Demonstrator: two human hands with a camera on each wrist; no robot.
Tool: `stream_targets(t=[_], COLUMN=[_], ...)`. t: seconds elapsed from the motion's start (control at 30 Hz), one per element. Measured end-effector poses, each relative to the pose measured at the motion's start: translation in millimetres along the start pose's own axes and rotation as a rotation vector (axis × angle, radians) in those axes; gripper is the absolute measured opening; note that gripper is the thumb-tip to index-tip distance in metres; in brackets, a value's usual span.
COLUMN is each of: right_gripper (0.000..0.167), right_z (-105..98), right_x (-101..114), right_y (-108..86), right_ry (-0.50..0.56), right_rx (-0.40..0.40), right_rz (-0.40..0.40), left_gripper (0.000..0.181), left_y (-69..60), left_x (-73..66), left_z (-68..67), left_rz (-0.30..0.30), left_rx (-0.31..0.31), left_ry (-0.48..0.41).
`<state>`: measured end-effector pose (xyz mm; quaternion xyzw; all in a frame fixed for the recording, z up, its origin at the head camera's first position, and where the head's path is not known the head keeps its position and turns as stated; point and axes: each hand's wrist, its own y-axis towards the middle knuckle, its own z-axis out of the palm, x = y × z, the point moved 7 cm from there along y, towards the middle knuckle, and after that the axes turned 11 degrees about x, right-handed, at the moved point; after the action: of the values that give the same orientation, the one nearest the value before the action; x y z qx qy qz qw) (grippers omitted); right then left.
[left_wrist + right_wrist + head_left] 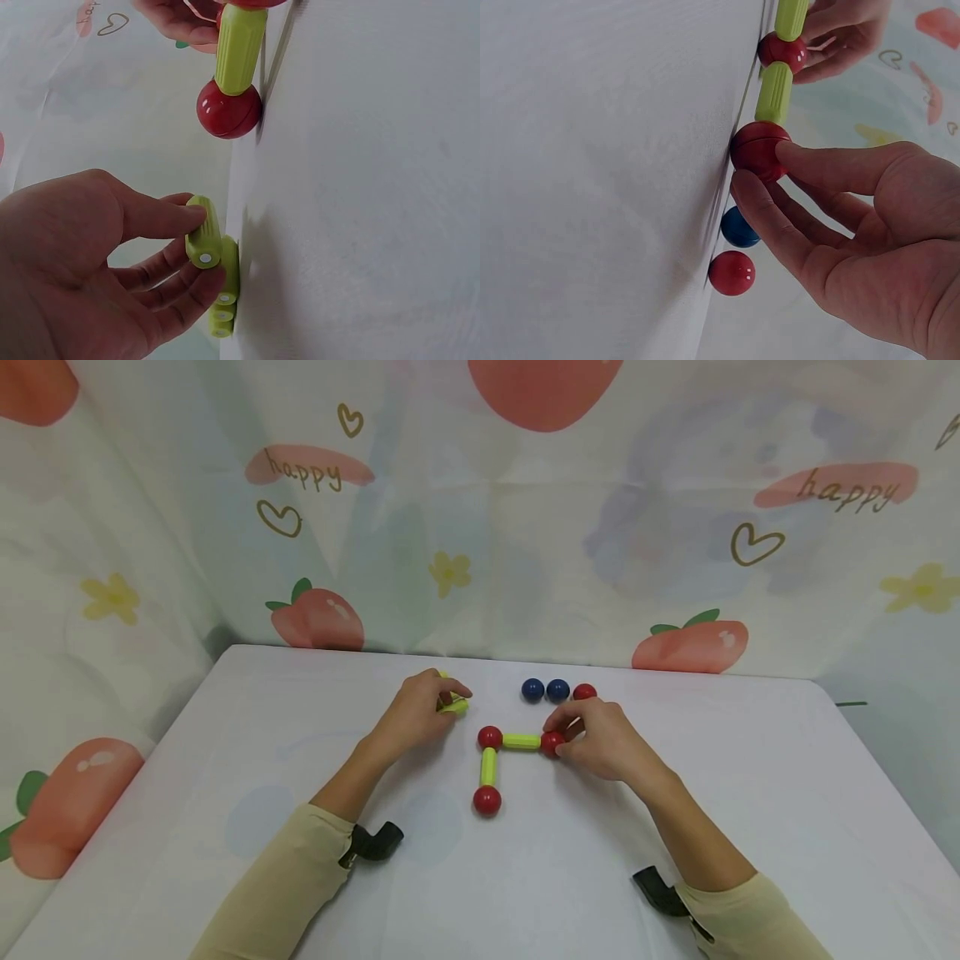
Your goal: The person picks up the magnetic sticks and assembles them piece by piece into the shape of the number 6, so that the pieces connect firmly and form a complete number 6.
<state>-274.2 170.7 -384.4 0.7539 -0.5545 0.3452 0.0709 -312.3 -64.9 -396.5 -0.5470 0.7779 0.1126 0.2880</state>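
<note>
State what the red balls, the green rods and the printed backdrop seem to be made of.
Red balls: probably hard plastic, glossy, with bright highlights and a seam; painted metal isn't ruled out.
Green rods: likely moulded plastic, satin, with ribbed sides; the pale end spot might be metal.
Printed backdrop: apparently fabric, matte, with soft folds.

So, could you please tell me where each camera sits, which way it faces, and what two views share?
Head: worn on the head, facing forward and down at the white table; left hand, right hand and sleeves show.
Left wrist: on that wrist, facing the green rod the left hand pinches; part of the right hand shows.
Right wrist: on that wrist, facing the red ball the right hand pinches; part of the left hand shows.
Both wrist views share parts of the ball-and-rod build.
</note>
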Motion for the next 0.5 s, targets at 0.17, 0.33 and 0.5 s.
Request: stream_targets(t=[0.17, 0.33, 0.5], right_gripper=[0.023, 0.023, 0.023], right_z=[-0.7, 0.0, 0.4], right_x=[-1.6, -1.2, -1.9], right_y=[-0.3, 0.9, 0.7], right_ry=[-0.002, 0.003, 0.001], right_rx=[-0.001, 0.0, -0.002], right_rz=[0.007, 0.003, 0.003], left_gripper=[0.028, 0.025, 0.025], left_y=[-2.3, -5.3, -10.3], left_x=[-2.1, -3.2, -5.6], left_z=[0.3, 0.5, 1.4], left_rz=[-0.007, -0.014, -0.009], left_rx=[0.005, 0.012, 0.031], left_ry=[-0.02, -0.046, -0.089])
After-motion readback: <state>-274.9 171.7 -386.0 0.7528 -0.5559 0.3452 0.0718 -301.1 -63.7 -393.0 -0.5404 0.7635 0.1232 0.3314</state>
